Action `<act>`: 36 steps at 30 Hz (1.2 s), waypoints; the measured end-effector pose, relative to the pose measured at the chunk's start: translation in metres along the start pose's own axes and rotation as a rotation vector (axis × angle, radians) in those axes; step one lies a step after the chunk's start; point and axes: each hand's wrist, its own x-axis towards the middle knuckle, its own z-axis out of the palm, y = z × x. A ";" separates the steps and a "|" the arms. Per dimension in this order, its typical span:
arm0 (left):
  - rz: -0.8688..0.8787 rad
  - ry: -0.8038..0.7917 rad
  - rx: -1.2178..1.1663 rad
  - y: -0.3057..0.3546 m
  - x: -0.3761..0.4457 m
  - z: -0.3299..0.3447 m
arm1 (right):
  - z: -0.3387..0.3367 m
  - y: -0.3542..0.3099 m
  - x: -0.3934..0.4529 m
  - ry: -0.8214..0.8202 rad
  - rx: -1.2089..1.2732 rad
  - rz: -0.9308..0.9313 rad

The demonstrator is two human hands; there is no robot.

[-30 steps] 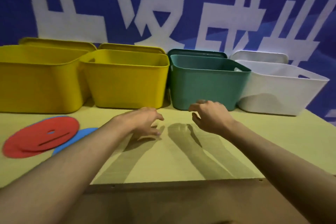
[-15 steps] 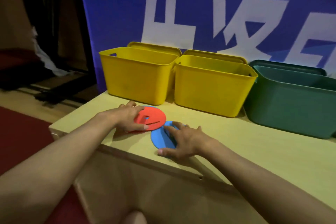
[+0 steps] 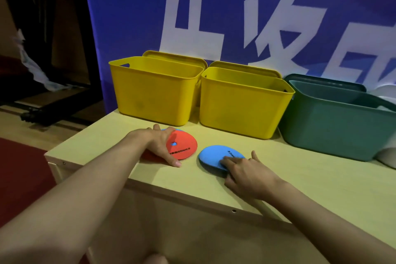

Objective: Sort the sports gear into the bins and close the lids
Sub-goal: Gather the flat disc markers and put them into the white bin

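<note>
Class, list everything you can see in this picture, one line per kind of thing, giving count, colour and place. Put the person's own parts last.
yellow bins: two, yellow, open, side by side at the back left of the table.
green bin: one, dark green, open, right of the yellow bins.
lids: three in view, two yellow and one green, standing behind their bins.
white object: one, partly cut off at the right edge; cannot tell what it is.
red discs: at least one, red, front left of the table, a blue edge showing beneath.
blue disc: one, blue, right of the red one.
table: one, pale wood.
banner: one, blue with white characters, behind.
left hand: on the red discs.
right hand: fingers on the blue disc.
</note>
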 end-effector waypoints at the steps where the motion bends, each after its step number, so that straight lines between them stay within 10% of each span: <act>1: 0.010 0.001 0.006 0.002 0.000 0.000 | 0.001 0.003 -0.003 0.008 0.004 0.013; 10: 0.278 0.054 0.020 0.039 -0.007 0.017 | -0.006 0.052 -0.014 0.519 0.400 0.415; 24: 0.312 0.102 0.056 0.038 -0.027 0.033 | 0.002 0.009 -0.001 -0.146 0.062 0.100; 36: 0.472 0.231 0.105 0.060 -0.028 0.034 | 0.003 0.012 0.010 0.125 -0.167 -0.031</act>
